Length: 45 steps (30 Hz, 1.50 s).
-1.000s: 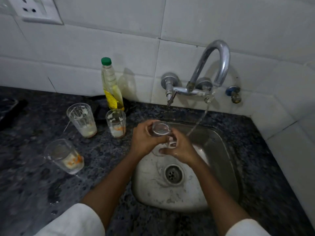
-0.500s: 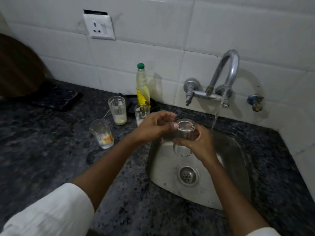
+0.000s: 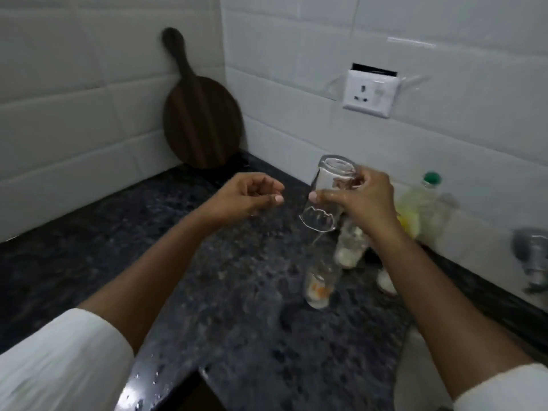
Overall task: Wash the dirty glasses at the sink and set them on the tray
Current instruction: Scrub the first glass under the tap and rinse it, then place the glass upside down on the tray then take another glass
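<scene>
My right hand [image 3: 363, 200] grips a clear washed glass [image 3: 324, 197] upside down, its mouth tilted down and left, held above the dark counter [image 3: 207, 292]. My left hand [image 3: 249, 194] hovers just left of the glass, fingers loosely curled and holding nothing. Beneath the held glass stand dirty glasses: one with orange and white residue [image 3: 318, 284], one with white residue [image 3: 350, 247], and a third [image 3: 385, 281] mostly hidden behind my right forearm. The sink and any tray are out of view.
A round dark wooden board [image 3: 201, 120] leans in the tiled corner. A blurred yellow bottle with a green cap [image 3: 424, 209] stands at the wall behind the glasses. A wall socket [image 3: 369, 94] sits above. Part of the tap [image 3: 530, 256] shows at the right edge.
The view has swung left, away from the sink. My right hand has carried the glass out of the basin and over the counter; my left hand has let go of it.
</scene>
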### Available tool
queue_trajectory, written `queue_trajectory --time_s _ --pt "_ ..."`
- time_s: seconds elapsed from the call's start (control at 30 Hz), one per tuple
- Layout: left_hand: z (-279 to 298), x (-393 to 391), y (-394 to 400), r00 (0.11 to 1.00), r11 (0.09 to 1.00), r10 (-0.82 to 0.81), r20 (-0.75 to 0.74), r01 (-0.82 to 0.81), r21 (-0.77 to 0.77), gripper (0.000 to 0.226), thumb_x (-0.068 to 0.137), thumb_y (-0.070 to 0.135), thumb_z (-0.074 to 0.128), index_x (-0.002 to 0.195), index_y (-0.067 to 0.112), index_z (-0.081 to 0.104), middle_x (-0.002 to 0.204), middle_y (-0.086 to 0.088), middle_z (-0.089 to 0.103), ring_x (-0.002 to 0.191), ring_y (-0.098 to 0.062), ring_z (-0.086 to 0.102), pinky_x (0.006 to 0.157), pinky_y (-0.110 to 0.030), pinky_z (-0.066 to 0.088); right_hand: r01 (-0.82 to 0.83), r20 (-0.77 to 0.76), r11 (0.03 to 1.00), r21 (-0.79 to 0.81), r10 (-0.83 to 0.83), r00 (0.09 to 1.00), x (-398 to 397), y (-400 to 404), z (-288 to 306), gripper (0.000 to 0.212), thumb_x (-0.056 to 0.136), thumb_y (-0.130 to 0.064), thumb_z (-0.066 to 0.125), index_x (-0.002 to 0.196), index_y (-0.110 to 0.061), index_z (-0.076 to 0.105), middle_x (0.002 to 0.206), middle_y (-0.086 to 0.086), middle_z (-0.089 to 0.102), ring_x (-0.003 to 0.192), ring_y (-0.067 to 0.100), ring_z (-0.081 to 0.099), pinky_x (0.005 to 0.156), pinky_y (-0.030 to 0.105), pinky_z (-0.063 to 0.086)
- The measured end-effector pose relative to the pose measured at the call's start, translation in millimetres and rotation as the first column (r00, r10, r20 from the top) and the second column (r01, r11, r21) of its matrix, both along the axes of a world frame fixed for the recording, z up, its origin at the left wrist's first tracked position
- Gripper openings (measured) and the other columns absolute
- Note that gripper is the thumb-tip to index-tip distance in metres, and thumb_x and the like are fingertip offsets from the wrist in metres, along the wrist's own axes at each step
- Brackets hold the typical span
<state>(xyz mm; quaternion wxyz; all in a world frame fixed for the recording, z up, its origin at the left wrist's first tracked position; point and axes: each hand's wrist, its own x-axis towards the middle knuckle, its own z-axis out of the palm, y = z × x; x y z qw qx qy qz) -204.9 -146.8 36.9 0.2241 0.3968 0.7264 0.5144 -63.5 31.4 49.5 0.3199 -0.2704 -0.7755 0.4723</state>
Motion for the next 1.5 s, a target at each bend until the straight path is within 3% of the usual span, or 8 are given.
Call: queue_trajectory --time_s 0.23,0.33,0.57,0.77,0.97,1.2,1.33,1.5 --pt "-45.7 -177.4 -42.4 0.974 0.977 0.215 0.066 -0.214 -0.023 0.012 0.089 0.021 0.07 0.101 0.022 0.069 0.091 -0.001 0.071 0.073 -0.001 0.064 0.061 -0.019 0.05 0.027 0.107 0.999 0.019 -0.029 0.994 -223.5 -11.6 -43.4 0.065 0.029 -0.047 0.089 0.087 -0.022 0.073 0.078 -0.009 0.073 0.07 0.008 0.068 0.066 0.032 0.06" --pt "-69.7 -232.0 -49.6 0.965 0.971 0.24 0.105 -0.237 -0.041 0.01 0.089 0.024 0.069 0.097 0.029 0.069 0.093 -0.001 0.072 0.086 -0.012 0.067 0.072 -0.031 0.052 0.055 0.152 0.998 0.044 -0.061 0.986 -290.6 -7.2 -71.4 0.056 0.033 -0.04 0.092 0.083 -0.027 0.068 0.082 -0.007 0.073 0.074 0.011 0.068 0.067 0.032 0.06" --pt "-111.3 -290.6 -49.6 0.958 0.971 0.236 0.162 -0.229 -0.062 0.011 0.089 0.029 0.069 0.1 0.033 0.069 0.099 0.001 0.076 0.087 -0.007 0.072 0.074 -0.031 0.053 0.053 0.191 0.998 0.027 -0.057 0.98 -375.4 -1.1 -124.2 0.056 0.037 -0.034 0.093 0.086 -0.024 0.07 0.082 -0.006 0.072 0.075 0.011 0.068 0.067 0.028 0.058" --pt "-124.4 -306.9 -40.1 0.955 0.974 0.224 0.194 -0.213 -0.077 0.013 0.09 0.027 0.069 0.104 0.029 0.069 0.103 -0.004 0.075 0.091 -0.013 0.072 0.075 -0.033 0.054 0.028 0.21 0.999 0.026 -0.033 0.977 -392.2 -7.0 -144.1 0.048 0.037 -0.029 0.093 0.075 -0.033 0.065 0.066 -0.023 0.061 0.054 -0.018 0.054 0.049 0.001 0.04" --pt "-124.2 -310.2 -34.0 0.952 0.975 0.222 0.209 -0.209 -0.079 0.016 0.091 0.027 0.069 0.107 0.025 0.069 0.101 -0.005 0.074 0.09 -0.011 0.07 0.07 -0.028 0.05 0.048 0.283 0.999 0.021 -0.051 0.958 -392.3 -0.7 -158.2 0.058 0.035 -0.028 0.095 0.088 -0.022 0.073 0.085 -0.006 0.074 0.076 0.008 0.068 0.07 0.027 0.058" --pt "-116.4 -300.4 -31.3 0.96 0.974 0.219 0.173 -0.205 -0.094 0.021 0.092 0.026 0.067 0.112 0.021 0.069 0.103 -0.004 0.074 0.089 -0.007 0.069 0.07 -0.025 0.052 -0.02 0.295 1.0 0.0 0.02 0.955 -386.5 3.0 -159.9 0.068 0.038 -0.025 0.096 0.099 -0.014 0.068 0.099 0.0 0.072 0.09 0.015 0.067 0.082 0.032 0.057" --pt "-107.7 -283.0 -21.1 0.964 0.972 0.226 0.143 -0.215 -0.092 0.023 0.091 0.022 0.068 0.113 0.014 0.069 0.095 -0.001 0.07 0.082 0.0 0.063 0.058 -0.006 0.047 -0.007 0.304 0.99 -0.139 0.049 0.951 -368.8 8.3 -151.0 0.08 0.049 -0.023 0.094 0.118 -0.012 0.056 0.112 0.002 0.062 0.1 0.017 0.06 0.081 0.03 0.052" --pt "-90.5 -237.9 5.4 0.961 0.975 0.219 0.17 -0.209 -0.076 0.024 0.092 0.016 0.066 0.114 0.007 0.068 0.092 0.0 0.067 0.075 0.002 0.059 0.054 -0.003 0.043 0.011 0.241 0.967 -0.256 0.053 0.969 -314.0 21.8 -118.4 0.04 0.067 -0.021 0.085 0.1 -0.017 0.063 0.096 0.002 0.069 0.088 0.017 0.066 0.071 0.027 0.051"
